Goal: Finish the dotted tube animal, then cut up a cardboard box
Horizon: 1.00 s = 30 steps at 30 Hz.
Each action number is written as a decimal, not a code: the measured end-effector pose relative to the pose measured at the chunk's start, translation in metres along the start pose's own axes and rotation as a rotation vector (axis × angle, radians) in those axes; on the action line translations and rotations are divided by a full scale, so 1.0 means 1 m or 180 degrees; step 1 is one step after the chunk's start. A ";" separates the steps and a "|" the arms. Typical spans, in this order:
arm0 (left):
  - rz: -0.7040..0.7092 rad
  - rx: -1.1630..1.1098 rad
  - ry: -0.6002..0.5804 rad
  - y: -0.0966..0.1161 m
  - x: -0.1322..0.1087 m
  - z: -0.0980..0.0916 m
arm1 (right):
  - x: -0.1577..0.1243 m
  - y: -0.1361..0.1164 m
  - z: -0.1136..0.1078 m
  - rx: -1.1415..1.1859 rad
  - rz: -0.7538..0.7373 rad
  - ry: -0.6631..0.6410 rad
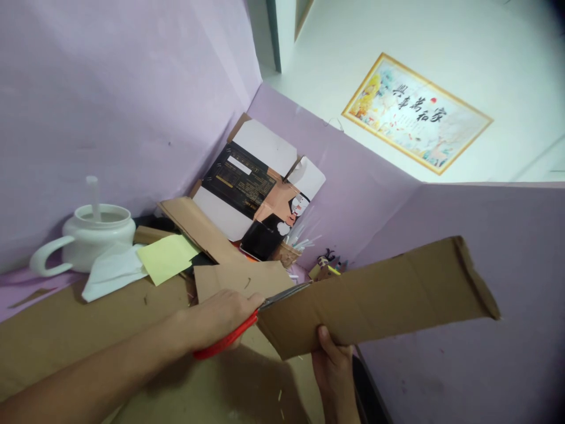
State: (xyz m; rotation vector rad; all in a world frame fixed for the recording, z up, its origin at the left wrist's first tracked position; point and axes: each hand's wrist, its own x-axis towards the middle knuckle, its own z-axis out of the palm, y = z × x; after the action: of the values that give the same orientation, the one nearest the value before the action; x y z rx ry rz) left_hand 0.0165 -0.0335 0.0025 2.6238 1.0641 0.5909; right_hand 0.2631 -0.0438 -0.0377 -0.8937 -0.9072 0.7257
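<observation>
My left hand (pixel 225 315) is closed around the red handles of a pair of scissors (pixel 227 340). The metal blades reach to the right along the upper left edge of a long brown cardboard strip (pixel 384 294); the blade tips lie at the cardboard. My right hand (pixel 334 364) grips the strip from below, its thumb on the near face and its other fingers mostly hidden behind. The strip is held tilted above the table, its far right end folded over.
On the left stand a white mug (pixel 99 232) with a straw, a white tissue (pixel 115 271) and a yellow paper (pixel 168 258). More cardboard pieces (pixel 203 227) lie behind my left hand. An unfolded printed box (pixel 245 182) leans against the purple wall (pixel 371 171), near a cup of white sticks (pixel 286 254).
</observation>
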 end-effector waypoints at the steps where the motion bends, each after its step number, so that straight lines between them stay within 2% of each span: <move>1: -0.0007 0.0084 0.0005 0.000 0.001 0.000 | 0.000 0.000 0.000 0.0040 0.0029 0.0005; 4: -0.0083 0.0324 -0.0032 0.002 0.003 -0.003 | -0.001 0.000 0.000 0.0108 0.0084 0.0035; 10: -0.0061 0.0285 -0.0112 0.006 0.002 -0.005 | -0.001 -0.002 0.002 0.0054 0.0076 0.0045; 13: -0.0268 0.0560 0.0018 0.009 0.003 -0.001 | -0.001 -0.003 0.005 0.0068 0.0080 0.0176; 15: -0.0590 0.0653 0.0151 0.008 0.005 -0.002 | -0.001 -0.003 0.006 0.0059 0.0147 0.0114; 19: -0.1668 0.0803 0.0523 -0.013 0.010 -0.016 | -0.002 -0.004 0.006 0.0101 0.0607 -0.0339; 21: -0.2074 0.0905 0.0506 -0.031 0.010 -0.022 | -0.001 -0.004 0.004 0.0206 0.0927 -0.0537; 23: -0.2218 0.0943 0.0442 -0.048 0.009 -0.025 | 0.000 -0.005 0.003 0.0315 0.1139 -0.0543; 25: -0.2258 0.0968 0.0402 -0.059 0.007 -0.024 | 0.001 -0.006 0.004 0.0410 0.1224 -0.0381; 27: -0.2285 0.1001 0.0398 -0.066 0.004 -0.021 | 0.001 -0.008 0.007 0.0486 0.1303 -0.0277; 30: -0.2361 0.1030 0.0420 -0.071 0.002 -0.019 | -0.002 -0.012 0.013 0.0498 0.1447 -0.0361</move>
State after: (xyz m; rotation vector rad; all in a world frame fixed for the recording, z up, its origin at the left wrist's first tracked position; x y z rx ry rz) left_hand -0.0339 0.0194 -0.0069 2.1700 2.1664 0.4380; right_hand 0.2528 -0.0464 -0.0236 -0.9354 -0.7387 1.2320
